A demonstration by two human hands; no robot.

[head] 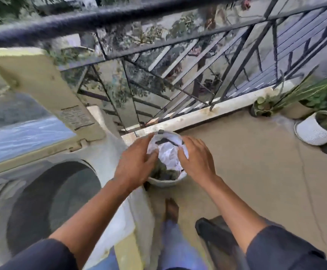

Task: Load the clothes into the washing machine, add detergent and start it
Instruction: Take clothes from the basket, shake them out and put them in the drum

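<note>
The washing machine [47, 191] stands at the left with its lid [41, 90] raised at the far side. Just right of it, on the floor [246, 162], sits a bucket [166, 182] with clothes [167, 152] in it. The railing [158, 55] runs along the far side; potted plants [314, 114] stand at the far right.

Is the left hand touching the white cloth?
Touching. Head view: left hand fingers lie on the white cloth in the bucket.
</note>
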